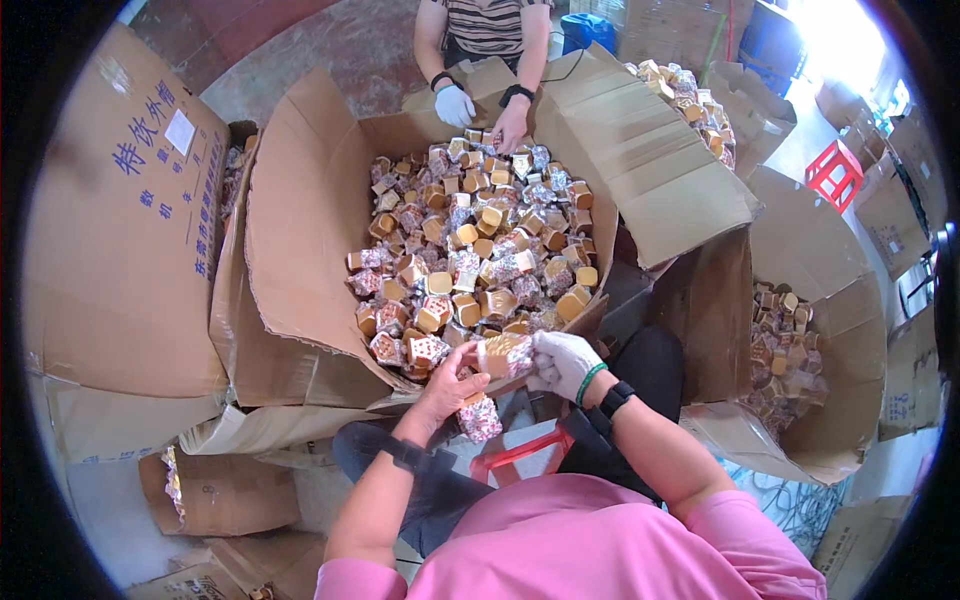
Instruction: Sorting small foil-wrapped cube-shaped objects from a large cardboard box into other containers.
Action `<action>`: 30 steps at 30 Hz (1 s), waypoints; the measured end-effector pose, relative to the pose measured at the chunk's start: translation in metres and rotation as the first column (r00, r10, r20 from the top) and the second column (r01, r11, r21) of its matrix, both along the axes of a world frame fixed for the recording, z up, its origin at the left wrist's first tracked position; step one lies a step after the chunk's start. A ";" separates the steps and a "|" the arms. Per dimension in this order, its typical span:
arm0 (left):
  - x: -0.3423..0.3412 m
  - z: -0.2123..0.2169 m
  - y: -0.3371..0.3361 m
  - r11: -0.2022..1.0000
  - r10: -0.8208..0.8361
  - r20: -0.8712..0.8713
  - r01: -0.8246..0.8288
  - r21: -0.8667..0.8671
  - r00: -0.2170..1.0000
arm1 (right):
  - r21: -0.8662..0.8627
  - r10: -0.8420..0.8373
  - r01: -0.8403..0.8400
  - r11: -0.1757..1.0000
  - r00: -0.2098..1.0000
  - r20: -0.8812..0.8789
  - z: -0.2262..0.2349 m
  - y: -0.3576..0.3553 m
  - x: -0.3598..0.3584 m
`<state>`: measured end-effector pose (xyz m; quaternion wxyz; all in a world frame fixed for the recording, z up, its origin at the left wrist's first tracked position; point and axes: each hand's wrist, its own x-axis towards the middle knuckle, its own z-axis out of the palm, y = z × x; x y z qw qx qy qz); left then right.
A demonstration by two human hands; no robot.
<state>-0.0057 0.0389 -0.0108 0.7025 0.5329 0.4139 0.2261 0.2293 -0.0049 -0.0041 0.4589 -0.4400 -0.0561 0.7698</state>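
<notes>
Pink shirt [560,550] fills the bottom, below a big carton [305,240] holding a heap [465,262] of wrapped pieces. Across it, another person [492,28] reaches in. At the near rim, the gloved right hand [566,366] grips one piece [508,355]; the bare left hand [440,394] pinches its tan end. Just under the left hand is a second piece [480,420]; whether held, I cannot tell.

Held piece [508,355]: ends partly covered by the left hand [447,385] and gloved right hand [564,365].
Lower piece [479,419]: top behind the left hand; I can't tell what holds it up.
Heap [470,240]: bottom layers buried; far patterns too small to make out.
Far co-worker [497,28]: cut off above the chest.
Near red frame [490,467]: partly hidden by pink shirt [560,545] and dark trousers [645,385].
Far-right corner [845,45]: washed out by glare.
</notes>
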 end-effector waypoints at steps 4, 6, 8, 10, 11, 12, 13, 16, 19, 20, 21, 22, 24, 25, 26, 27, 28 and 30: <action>-0.003 -0.013 -0.002 0.994 0.081 0.051 -0.077 -0.081 0.995 | -0.006 0.015 -0.015 1.000 1.000 0.020 0.005 -0.005 -0.011; -0.007 -0.010 -0.002 0.992 0.058 0.054 -0.051 -0.116 0.997 | 0.001 0.091 -0.091 0.996 0.994 0.065 0.023 -0.008 -0.009; -0.012 -0.002 0.002 0.975 0.021 0.079 -0.003 -0.222 0.997 | 0.050 0.261 -0.278 0.959 0.940 0.218 0.023 -0.005 -0.002; -0.015 0.003 0.005 0.964 -0.015 0.089 0.038 -0.263 0.996 | 0.050 0.394 -0.461 0.886 0.805 0.443 0.020 -0.005 0.004; -0.017 0.004 0.005 0.949 -0.011 0.102 0.043 -0.312 0.995 | 0.047 0.430 -0.509 0.860 0.770 0.472 0.020 -0.004 0.005; -0.019 0.005 0.005 0.931 -0.006 0.115 0.048 -0.361 0.993 | 0.043 0.463 -0.555 0.831 0.732 0.501 0.021 -0.003 0.005; -0.021 0.007 0.005 0.911 -0.001 0.128 0.054 -0.409 0.992 | 0.037 0.492 -0.598 0.800 0.692 0.528 0.022 -0.003 0.005; -0.018 0.013 0.002 0.897 0.016 0.130 0.043 -0.440 0.991 | 0.091 0.483 -0.612 0.785 0.699 0.527 0.026 -0.004 0.002; -0.010 0.034 0.002 0.890 0.001 0.131 0.059 -0.453 0.991 | 0.087 0.442 -0.548 0.832 0.750 0.492 0.034 -0.004 -0.001; -0.011 0.041 0.001 0.879 0.009 0.130 0.054 -0.473 0.991 | 0.059 0.451 -0.520 0.852 0.787 0.421 0.056 -0.005 -0.004; -0.009 0.044 0.002 0.869 0.007 0.134 0.060 -0.492 0.991 | 0.077 0.434 -0.496 0.865 0.817 0.380 0.058 -0.006 -0.004; -0.012 0.037 0.002 0.862 0.026 0.072 0.014 -0.507 0.997 | 0.094 0.416 -0.470 0.877 0.844 0.338 0.059 -0.007 -0.005; -0.016 0.028 0.000 0.846 0.028 0.116 0.038 -0.532 0.993 | 0.119 0.381 -0.419 0.900 0.890 0.252 0.057 -0.009 -0.006; -0.019 0.025 -0.002 0.838 0.030 0.137 0.050 -0.543 0.990 | 0.126 0.364 -0.394 0.910 0.908 0.208 0.051 -0.011 -0.007; -0.016 0.027 -0.006 0.836 0.038 0.111 0.030 -0.548 0.993 | 0.129 0.342 -0.364 0.923 0.925 0.164 0.044 -0.013 -0.007; -0.016 0.023 -0.009 0.824 0.044 0.128 0.036 -0.565 0.991 | 0.129 0.349 -0.366 0.921 0.927 0.141 0.035 -0.016 -0.007; -0.017 0.017 -0.012 0.811 0.050 0.144 0.044 -0.583 0.988 | 0.130 0.355 -0.369 0.921 0.927 0.118 0.024 -0.019 -0.006; -0.016 0.007 -0.018 0.782 0.076 0.161 0.041 -0.621 0.984 | 0.117 0.370 -0.378 0.918 0.925 0.086 0.011 -0.022 -0.007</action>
